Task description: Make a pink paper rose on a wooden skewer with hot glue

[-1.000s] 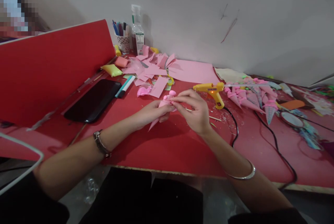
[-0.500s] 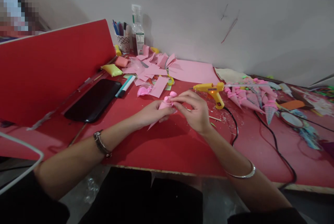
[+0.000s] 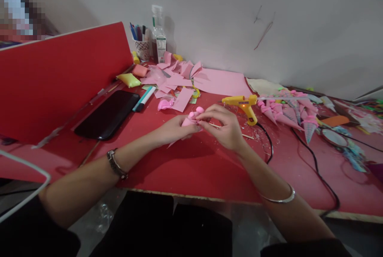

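Observation:
My left hand (image 3: 172, 131) is closed around a pink paper cone (image 3: 189, 121), its narrow tip pointing down and left. Round balls of pink clay (image 3: 200, 109) sit on the cone's wide end. The thumb and fingers of my right hand (image 3: 223, 125) pinch together at the cone's rim, against the pink clay there; the fingertips partly cover what they grip. A thin wooden stick (image 3: 215, 125) lies on the table behind my right hand. Beyond my hands is a small packet of bright pink clay (image 3: 165, 104).
A yellow glue gun (image 3: 248, 109) with a lit orange light stands to the right, its black cord trailing forward. Several finished cones (image 3: 287, 113) are heaped farther right. A black phone (image 3: 107, 114), markers (image 3: 145, 99) and pink paper scraps (image 3: 167, 81) lie left and behind.
My right hand has shifted slightly to the right and down at the cone's rim. The cone has turned a little in my left hand, and more of the stick shows.

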`<state>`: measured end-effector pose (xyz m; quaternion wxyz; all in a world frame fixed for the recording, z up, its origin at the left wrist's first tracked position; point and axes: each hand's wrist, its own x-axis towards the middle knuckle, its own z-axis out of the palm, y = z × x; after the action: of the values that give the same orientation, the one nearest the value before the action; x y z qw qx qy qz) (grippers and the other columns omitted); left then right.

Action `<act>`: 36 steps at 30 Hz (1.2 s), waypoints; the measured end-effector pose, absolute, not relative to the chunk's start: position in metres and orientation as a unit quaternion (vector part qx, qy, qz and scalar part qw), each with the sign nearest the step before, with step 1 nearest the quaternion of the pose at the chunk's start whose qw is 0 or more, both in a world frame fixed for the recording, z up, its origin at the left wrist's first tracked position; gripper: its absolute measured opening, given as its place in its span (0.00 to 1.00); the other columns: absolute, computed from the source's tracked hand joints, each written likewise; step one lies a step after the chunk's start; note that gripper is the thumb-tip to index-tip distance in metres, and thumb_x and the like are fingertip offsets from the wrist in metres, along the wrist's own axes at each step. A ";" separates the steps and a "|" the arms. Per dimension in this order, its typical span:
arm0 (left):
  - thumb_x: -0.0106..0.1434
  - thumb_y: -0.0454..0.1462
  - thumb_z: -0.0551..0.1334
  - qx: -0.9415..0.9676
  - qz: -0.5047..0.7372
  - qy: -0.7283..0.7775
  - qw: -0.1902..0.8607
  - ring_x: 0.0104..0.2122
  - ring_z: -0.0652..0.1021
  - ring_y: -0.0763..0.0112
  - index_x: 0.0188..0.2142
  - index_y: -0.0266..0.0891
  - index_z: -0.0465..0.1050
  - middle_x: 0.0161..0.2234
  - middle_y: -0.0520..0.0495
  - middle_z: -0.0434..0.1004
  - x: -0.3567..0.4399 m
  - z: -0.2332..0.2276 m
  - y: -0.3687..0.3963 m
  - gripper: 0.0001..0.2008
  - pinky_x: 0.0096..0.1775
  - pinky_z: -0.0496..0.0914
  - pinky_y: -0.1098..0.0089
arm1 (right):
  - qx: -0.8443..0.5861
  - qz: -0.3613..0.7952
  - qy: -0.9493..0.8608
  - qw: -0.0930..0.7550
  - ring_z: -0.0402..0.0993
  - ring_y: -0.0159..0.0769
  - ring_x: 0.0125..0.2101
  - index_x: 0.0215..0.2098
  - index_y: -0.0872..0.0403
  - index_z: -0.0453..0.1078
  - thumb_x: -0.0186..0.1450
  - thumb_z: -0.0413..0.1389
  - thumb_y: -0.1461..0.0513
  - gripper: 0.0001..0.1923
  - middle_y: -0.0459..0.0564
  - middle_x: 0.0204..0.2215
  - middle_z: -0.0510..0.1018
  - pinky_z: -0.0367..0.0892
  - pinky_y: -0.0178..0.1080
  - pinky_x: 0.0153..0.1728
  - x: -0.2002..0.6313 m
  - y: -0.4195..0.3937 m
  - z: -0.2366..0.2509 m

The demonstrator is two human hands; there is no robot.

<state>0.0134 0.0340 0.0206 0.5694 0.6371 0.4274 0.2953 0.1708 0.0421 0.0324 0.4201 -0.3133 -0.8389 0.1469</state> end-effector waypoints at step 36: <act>0.52 0.40 0.57 0.596 0.377 0.351 0.616 0.15 0.59 0.81 0.16 0.37 0.58 0.13 0.56 0.58 0.010 0.017 0.041 0.13 0.20 0.53 0.74 | -0.302 0.237 -0.810 0.442 0.63 0.25 0.21 0.33 0.53 0.64 0.55 0.55 0.62 0.07 0.41 0.20 0.67 0.63 0.31 0.25 0.170 0.037 0.026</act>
<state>0.0096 0.0408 0.0170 0.6161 0.5961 0.3511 0.3765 0.1695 0.0373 0.0265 0.4424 -0.3024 -0.8103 0.2370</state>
